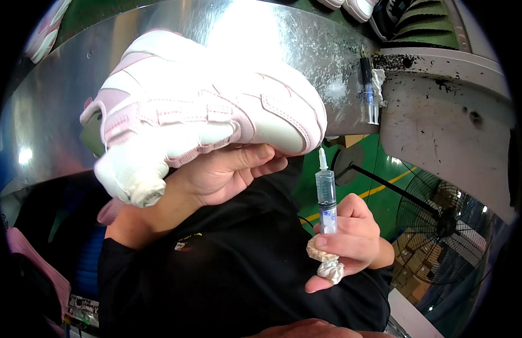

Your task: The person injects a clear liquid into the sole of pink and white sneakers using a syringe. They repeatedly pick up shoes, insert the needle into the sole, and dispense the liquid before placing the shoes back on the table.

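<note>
"How many syringes [325, 188] [368, 93] are counted?"

"Two: one right of centre, one at upper right."

"Shoes [182, 115] [45, 36] [360, 9] [389, 16]?"

"At least five are seen: one in the middle, one at upper left, three along the top right."

"Hands [230, 172] [355, 232]?"

"Two, near centre and lower right."

"Fans [445, 223]?"

"One is seen, at right."

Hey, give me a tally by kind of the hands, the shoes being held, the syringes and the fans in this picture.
Hands: 2 (left hand, right hand)
Held shoes: 1 (white-and-pink shoe)
Syringes: 2 (held syringe, dark-filled syringe lying on the metal surface)
Fans: 1 (black fan)
Total: 6
</note>
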Demonstrator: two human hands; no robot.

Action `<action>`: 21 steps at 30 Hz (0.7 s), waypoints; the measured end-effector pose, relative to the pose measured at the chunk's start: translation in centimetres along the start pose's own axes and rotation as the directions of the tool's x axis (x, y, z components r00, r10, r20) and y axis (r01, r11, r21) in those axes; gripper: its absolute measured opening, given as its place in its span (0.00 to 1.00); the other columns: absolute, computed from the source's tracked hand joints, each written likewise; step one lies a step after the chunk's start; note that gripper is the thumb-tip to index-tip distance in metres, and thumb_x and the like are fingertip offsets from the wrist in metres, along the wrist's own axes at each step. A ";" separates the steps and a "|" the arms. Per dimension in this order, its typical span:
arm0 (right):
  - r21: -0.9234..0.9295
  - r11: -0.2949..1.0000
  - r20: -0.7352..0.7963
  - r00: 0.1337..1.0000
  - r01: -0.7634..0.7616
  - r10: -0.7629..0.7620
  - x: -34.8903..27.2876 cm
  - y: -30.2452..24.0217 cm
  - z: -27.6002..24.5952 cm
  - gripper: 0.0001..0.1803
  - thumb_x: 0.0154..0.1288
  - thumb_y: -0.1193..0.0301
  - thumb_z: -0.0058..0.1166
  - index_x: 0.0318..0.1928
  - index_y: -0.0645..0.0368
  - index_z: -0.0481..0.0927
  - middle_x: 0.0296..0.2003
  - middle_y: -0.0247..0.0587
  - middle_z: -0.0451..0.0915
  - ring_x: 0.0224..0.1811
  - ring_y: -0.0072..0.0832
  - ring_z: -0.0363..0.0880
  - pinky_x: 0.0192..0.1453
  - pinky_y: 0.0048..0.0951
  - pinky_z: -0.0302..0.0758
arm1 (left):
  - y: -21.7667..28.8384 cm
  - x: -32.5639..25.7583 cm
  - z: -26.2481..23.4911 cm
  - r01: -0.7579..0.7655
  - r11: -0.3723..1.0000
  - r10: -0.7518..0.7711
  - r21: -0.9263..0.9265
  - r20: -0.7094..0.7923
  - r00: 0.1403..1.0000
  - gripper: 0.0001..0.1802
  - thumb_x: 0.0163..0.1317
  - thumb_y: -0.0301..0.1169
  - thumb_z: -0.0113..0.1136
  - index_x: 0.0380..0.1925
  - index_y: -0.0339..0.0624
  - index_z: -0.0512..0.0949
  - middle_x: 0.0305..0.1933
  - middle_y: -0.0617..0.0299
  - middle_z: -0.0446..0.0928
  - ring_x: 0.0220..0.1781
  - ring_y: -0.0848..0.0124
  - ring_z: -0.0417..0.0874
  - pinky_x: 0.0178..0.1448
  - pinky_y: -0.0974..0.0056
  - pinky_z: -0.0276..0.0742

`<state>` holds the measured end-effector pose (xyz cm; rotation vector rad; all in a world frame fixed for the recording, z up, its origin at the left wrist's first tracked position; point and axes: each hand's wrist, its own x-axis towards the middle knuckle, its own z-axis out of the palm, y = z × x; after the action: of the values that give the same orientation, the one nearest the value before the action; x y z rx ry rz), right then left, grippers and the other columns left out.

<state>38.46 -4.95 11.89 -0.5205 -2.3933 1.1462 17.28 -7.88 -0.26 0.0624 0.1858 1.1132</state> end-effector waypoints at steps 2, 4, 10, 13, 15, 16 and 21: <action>-0.022 0.999 -0.028 0.999 0.028 -0.028 0.0 0.2 0.6 0.29 0.43 0.50 0.71 0.40 0.58 0.80 0.26 0.29 0.78 0.18 0.22 0.57 0.25 0.23 0.54 | 0.2 0.2 0.3 -0.010 1.000 0.010 0.004 0.010 1.000 0.15 0.65 0.28 0.55 0.51 0.40 0.74 0.51 0.59 0.78 0.54 0.70 0.77 0.58 0.65 0.75; -0.063 0.996 -0.045 0.997 0.063 -0.066 -0.1 0.5 1.1 0.27 0.43 0.52 0.71 0.39 0.58 0.81 0.25 0.28 0.77 0.18 0.22 0.58 0.25 0.23 0.54 | 0.5 0.4 0.8 -0.026 1.000 0.026 0.014 0.017 1.000 0.15 0.65 0.30 0.56 0.51 0.40 0.75 0.50 0.58 0.78 0.53 0.70 0.78 0.55 0.67 0.77; -0.220 0.966 -0.085 0.983 0.140 -0.162 0.2 1.5 2.7 0.24 0.44 0.56 0.70 0.38 0.58 0.81 0.25 0.28 0.77 0.18 0.21 0.58 0.24 0.21 0.55 | 0.8 0.8 1.9 -0.044 0.998 0.045 -0.042 0.013 0.999 0.17 0.64 0.33 0.57 0.51 0.38 0.74 0.50 0.56 0.78 0.53 0.67 0.79 0.50 0.69 0.81; -0.250 0.956 -0.097 0.979 0.152 -0.180 0.4 1.7 3.4 0.23 0.45 0.56 0.70 0.38 0.57 0.81 0.25 0.28 0.78 0.18 0.21 0.58 0.24 0.21 0.56 | 0.5 0.8 1.1 -0.066 0.997 0.069 -0.047 0.047 0.997 0.22 0.66 0.34 0.53 0.56 0.34 0.68 0.56 0.48 0.74 0.60 0.57 0.75 0.57 0.63 0.80; -0.272 0.950 -0.105 0.977 0.152 -0.186 0.3 1.9 3.7 0.22 0.46 0.57 0.69 0.37 0.56 0.80 0.23 0.27 0.77 0.17 0.20 0.57 0.24 0.21 0.56 | 0.5 0.9 1.1 -0.066 0.996 0.068 -0.052 0.043 0.997 0.22 0.66 0.34 0.53 0.56 0.34 0.68 0.56 0.48 0.73 0.59 0.57 0.75 0.57 0.63 0.80; -0.285 0.947 -0.103 0.977 0.151 -0.186 0.2 2.0 3.8 0.22 0.46 0.57 0.69 0.37 0.56 0.80 0.23 0.27 0.76 0.17 0.20 0.57 0.24 0.20 0.56 | 0.5 1.0 1.2 -0.066 0.996 0.068 -0.054 0.041 0.997 0.22 0.66 0.34 0.53 0.56 0.34 0.68 0.56 0.48 0.73 0.59 0.57 0.75 0.57 0.64 0.80; -0.314 0.936 -0.091 0.977 0.157 -0.195 0.2 2.2 4.2 0.21 0.47 0.57 0.69 0.37 0.56 0.80 0.20 0.25 0.73 0.16 0.19 0.57 0.24 0.20 0.56 | 0.4 1.0 1.4 -0.077 0.997 0.077 -0.027 0.017 0.997 0.23 0.66 0.35 0.53 0.57 0.34 0.67 0.55 0.48 0.73 0.59 0.57 0.75 0.58 0.64 0.79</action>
<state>36.42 -6.25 7.85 -0.4457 -2.4641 0.6517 17.60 -6.73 1.02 0.0568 0.1537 1.1915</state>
